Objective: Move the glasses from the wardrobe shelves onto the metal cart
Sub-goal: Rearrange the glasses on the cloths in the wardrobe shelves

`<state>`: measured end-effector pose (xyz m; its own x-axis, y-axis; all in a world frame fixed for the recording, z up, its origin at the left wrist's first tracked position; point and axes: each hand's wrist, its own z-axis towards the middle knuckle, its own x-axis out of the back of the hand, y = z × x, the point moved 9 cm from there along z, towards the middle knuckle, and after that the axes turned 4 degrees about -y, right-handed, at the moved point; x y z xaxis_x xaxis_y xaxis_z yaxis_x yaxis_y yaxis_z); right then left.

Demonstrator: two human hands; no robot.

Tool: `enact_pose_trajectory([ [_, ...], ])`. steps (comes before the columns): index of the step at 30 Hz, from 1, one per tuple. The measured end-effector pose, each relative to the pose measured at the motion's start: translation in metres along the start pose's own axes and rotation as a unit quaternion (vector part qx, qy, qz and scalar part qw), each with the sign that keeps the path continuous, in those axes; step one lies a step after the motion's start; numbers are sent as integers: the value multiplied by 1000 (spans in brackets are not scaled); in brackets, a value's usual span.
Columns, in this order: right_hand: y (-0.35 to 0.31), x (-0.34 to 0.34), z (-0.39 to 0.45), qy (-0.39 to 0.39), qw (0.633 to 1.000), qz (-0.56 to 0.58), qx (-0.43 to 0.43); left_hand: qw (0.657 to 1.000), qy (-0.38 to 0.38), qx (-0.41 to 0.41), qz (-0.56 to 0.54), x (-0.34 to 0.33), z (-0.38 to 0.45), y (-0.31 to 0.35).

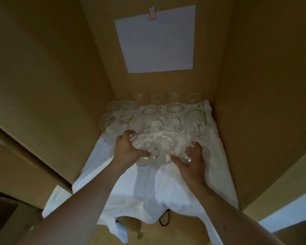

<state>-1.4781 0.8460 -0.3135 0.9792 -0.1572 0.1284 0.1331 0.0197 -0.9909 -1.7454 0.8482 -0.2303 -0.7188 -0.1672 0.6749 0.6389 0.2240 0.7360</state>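
Several clear glasses point(174, 110) stand in rows on a white cloth point(166, 188) spread over a wardrobe shelf. Nearer to me, my left hand point(127, 149) wraps around a clear glass point(145, 145) at the front of the group. My right hand point(191, 161) curls around another clear glass point(187, 152) beside it. The two held glasses sit close together and their outlines blur into each other. The metal cart is out of view.
Brown wardrobe walls point(60, 76) close in on both sides. A white paper sheet point(157, 39) hangs on the back wall. The cloth drapes over the shelf's front edge. A black cord point(164, 220) hangs below it.
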Motion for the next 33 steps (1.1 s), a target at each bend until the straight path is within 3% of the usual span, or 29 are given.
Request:
enact_pose_trajectory([
  [5,0,-1,1,-11,1000,-2,9,982,-2,-34,188,5,7,30],
  [11,3,0,0,-17,1000,2,11,964,24,-65,255,-7,9,63],
  [22,1,-1,1,-19,1000,-22,4,929,-6,-58,364,-39,36,84],
  [25,1,-2,1,-16,999,-32,-2,920,-59,-87,378,-44,53,85],
  [30,-1,-3,-1,-5,998,-53,-20,896,-222,-106,369,-44,70,74],
  [33,-2,-4,-2,5,997,-68,-33,886,-192,-146,396,-43,70,73],
])
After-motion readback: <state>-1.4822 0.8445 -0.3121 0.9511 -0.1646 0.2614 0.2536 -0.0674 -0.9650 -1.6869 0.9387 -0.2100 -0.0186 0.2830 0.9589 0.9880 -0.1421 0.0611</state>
